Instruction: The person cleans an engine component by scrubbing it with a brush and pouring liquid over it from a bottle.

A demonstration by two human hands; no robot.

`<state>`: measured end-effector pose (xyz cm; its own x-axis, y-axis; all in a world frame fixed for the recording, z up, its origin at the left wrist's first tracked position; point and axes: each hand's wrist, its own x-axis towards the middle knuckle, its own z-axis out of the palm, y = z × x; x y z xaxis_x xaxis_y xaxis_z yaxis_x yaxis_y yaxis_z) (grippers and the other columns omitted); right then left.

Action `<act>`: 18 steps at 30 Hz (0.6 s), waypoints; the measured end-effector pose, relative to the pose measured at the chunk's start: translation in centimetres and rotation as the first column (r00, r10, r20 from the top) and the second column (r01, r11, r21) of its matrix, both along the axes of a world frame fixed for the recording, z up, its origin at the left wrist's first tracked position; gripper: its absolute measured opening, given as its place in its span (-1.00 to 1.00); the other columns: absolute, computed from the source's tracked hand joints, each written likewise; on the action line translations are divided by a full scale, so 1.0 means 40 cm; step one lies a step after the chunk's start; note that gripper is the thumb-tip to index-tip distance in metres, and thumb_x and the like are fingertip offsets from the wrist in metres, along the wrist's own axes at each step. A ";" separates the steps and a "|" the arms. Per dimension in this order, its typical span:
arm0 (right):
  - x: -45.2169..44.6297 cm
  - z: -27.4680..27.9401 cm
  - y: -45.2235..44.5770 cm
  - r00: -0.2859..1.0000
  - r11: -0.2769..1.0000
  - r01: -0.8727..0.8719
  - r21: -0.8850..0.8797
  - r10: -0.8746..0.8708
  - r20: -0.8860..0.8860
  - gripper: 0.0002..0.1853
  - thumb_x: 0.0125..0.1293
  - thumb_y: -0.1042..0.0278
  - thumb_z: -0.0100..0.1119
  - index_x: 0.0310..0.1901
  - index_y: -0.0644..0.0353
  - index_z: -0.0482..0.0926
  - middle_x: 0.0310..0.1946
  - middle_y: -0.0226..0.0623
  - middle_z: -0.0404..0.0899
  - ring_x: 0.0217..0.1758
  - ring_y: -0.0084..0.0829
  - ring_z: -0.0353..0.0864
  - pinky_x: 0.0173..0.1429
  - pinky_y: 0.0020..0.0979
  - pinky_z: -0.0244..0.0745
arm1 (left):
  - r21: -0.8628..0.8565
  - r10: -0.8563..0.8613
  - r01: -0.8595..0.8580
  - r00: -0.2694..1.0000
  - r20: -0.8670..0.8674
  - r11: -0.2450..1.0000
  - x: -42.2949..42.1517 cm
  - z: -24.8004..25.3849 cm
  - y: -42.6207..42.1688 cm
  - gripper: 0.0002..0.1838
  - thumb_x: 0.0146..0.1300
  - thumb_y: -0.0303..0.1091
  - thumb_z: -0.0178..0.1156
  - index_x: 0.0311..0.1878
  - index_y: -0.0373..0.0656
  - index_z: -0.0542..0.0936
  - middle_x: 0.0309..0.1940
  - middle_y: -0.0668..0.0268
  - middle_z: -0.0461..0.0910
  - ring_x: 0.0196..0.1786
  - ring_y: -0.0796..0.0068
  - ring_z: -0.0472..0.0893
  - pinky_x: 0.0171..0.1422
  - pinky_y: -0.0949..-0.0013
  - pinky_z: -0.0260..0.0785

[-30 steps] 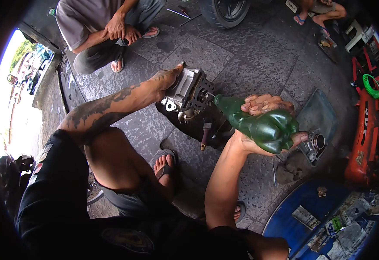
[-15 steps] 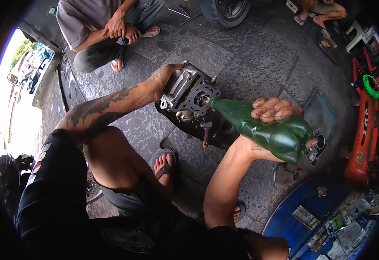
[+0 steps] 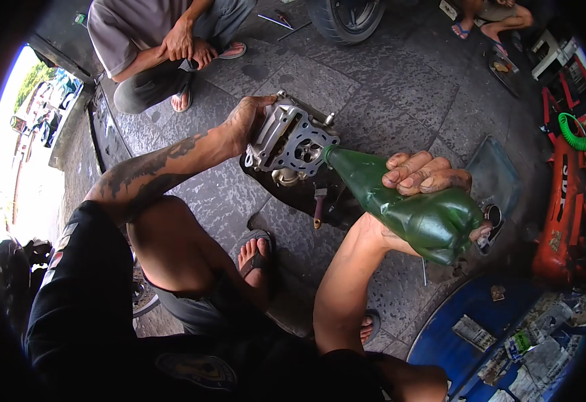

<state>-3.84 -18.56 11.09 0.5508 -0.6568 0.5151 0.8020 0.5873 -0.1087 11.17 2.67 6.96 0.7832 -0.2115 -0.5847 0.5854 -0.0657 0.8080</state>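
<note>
My left hand (image 3: 247, 122) is closed on the far left side of a metal engine cylinder head (image 3: 283, 142), its flat gasket face and round chamber turned toward the right. In my right hand (image 3: 423, 175) is a green plastic bottle (image 3: 400, 197), gripped around its body and tilted so the neck points left. The bottle's mouth is right at the edge of the cylinder head's face; whether they touch I cannot tell. Below the head, a paintbrush (image 3: 319, 206) lies over a dark pan (image 3: 338, 209), partly hidden by the bottle and head.
A person (image 3: 149, 50) squats at the upper left. A motorcycle wheel (image 3: 346, 20) stands at the top, with tools on the floor near it. To the right are a clear tray (image 3: 497, 174), a red jack (image 3: 557, 214) and a green coiled hose (image 3: 582, 137). A blue surface (image 3: 464, 315) is at lower right.
The cylinder head has turned slightly, its face showing more toward me. The bottle's base has dropped a little and its neck has shifted slightly left and up.
</note>
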 end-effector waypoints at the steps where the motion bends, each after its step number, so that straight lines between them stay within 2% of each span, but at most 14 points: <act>1: 0.001 -0.001 0.000 1.000 1.000 -0.001 0.000 0.001 -0.002 -0.01 0.25 -0.66 -0.48 -0.47 0.36 0.47 -0.68 -0.06 0.47 -0.66 -0.17 0.55 -0.46 -0.20 0.58 | -0.011 0.013 -0.013 1.000 0.000 1.000 -0.002 0.000 0.000 -0.60 0.35 0.01 0.00 -0.24 -0.12 0.63 -0.36 0.24 0.66 -0.31 0.37 0.63 -0.09 0.16 0.47; 5: 0.004 0.000 0.005 1.000 1.000 -0.025 -0.001 0.025 0.002 -0.01 0.24 -0.66 -0.45 -0.46 0.36 0.48 -0.68 -0.05 0.48 -0.67 -0.18 0.55 -0.46 -0.19 0.59 | 0.026 -0.024 0.025 1.000 -0.002 0.999 0.025 -0.034 0.029 -0.60 0.34 0.03 0.02 -0.27 -0.12 0.64 -0.42 0.26 0.65 -0.33 0.39 0.62 -0.13 0.17 0.47; 7: 0.003 -0.004 -0.001 0.999 0.999 -0.036 -0.014 0.036 0.001 -0.01 0.25 -0.66 -0.44 -0.46 0.36 0.48 -0.68 -0.05 0.48 -0.67 -0.18 0.55 -0.46 -0.19 0.59 | 0.004 -0.025 0.025 1.000 0.018 1.000 0.011 -0.006 0.014 -0.52 0.34 0.13 -0.01 -0.28 -0.13 0.64 -0.43 0.26 0.65 -0.35 0.38 0.61 -0.14 0.16 0.47; 8: 0.003 -0.011 -0.007 0.999 0.994 -0.035 -0.105 0.037 0.012 -0.09 0.30 -0.59 -0.43 -0.41 0.30 0.47 -0.64 -0.12 0.48 -0.63 -0.23 0.54 -0.38 -0.22 0.56 | 0.003 -0.024 0.024 1.000 0.020 1.000 0.004 0.006 0.012 -0.52 0.34 0.13 -0.01 -0.28 -0.13 0.64 -0.43 0.26 0.65 -0.35 0.38 0.61 -0.14 0.16 0.47; 9: 0.003 -0.014 -0.010 0.999 0.980 -0.033 -0.196 0.038 0.022 -0.17 0.36 -0.53 -0.42 -0.36 0.24 0.46 -0.59 -0.19 0.49 -0.58 -0.29 0.53 -0.30 -0.24 0.53 | -0.033 -0.029 0.029 1.000 0.013 0.999 -0.001 0.015 0.011 -0.44 0.33 0.20 -0.06 -0.27 -0.14 0.65 -0.40 0.25 0.67 -0.33 0.37 0.62 -0.11 0.18 0.47; 11: 0.003 -0.017 -0.003 0.999 0.984 -0.042 -0.172 0.045 0.017 -0.18 0.36 -0.53 -0.41 -0.36 0.24 0.45 -0.59 -0.19 0.48 -0.57 -0.29 0.54 -0.29 -0.24 0.53 | -0.070 -0.035 0.035 0.999 0.007 0.997 -0.005 0.026 0.008 -0.37 0.33 0.27 -0.11 -0.25 -0.15 0.65 -0.37 0.23 0.68 -0.31 0.36 0.62 -0.08 0.20 0.47; 13: 0.001 -0.017 0.000 0.998 0.988 -0.053 -0.147 0.055 0.012 -0.19 0.36 -0.52 -0.39 -0.35 0.24 0.45 -0.59 -0.19 0.48 -0.56 -0.28 0.55 -0.29 -0.24 0.54 | -0.045 -0.031 0.033 0.999 0.032 0.998 -0.005 0.031 0.009 -0.21 0.31 0.40 -0.23 -0.19 -0.19 0.67 -0.29 0.15 0.70 -0.24 0.33 0.64 0.04 0.22 0.44; 15: 0.000 -0.014 0.001 0.993 0.982 -0.119 -0.145 0.119 -0.011 -0.20 0.37 -0.51 -0.38 -0.35 0.23 0.43 -0.59 -0.19 0.48 -0.55 -0.28 0.56 -0.27 -0.22 0.55 | -0.078 -0.038 0.042 0.998 0.058 0.996 0.002 0.022 0.014 -0.17 0.30 0.42 -0.25 -0.15 -0.22 0.67 -0.25 0.12 0.71 -0.19 0.32 0.65 0.11 0.22 0.42; 18: 0.005 -0.021 0.012 0.994 0.987 -0.105 -0.119 0.109 0.023 -0.19 0.37 -0.51 -0.41 -0.35 0.24 0.43 -0.58 -0.18 0.49 -0.56 -0.27 0.56 -0.25 -0.20 0.56 | -0.140 -0.019 0.027 0.998 0.054 0.990 0.011 0.014 0.016 -0.10 0.28 0.47 -0.28 -0.10 -0.27 0.66 -0.18 0.08 0.71 -0.11 0.30 0.66 0.22 0.21 0.38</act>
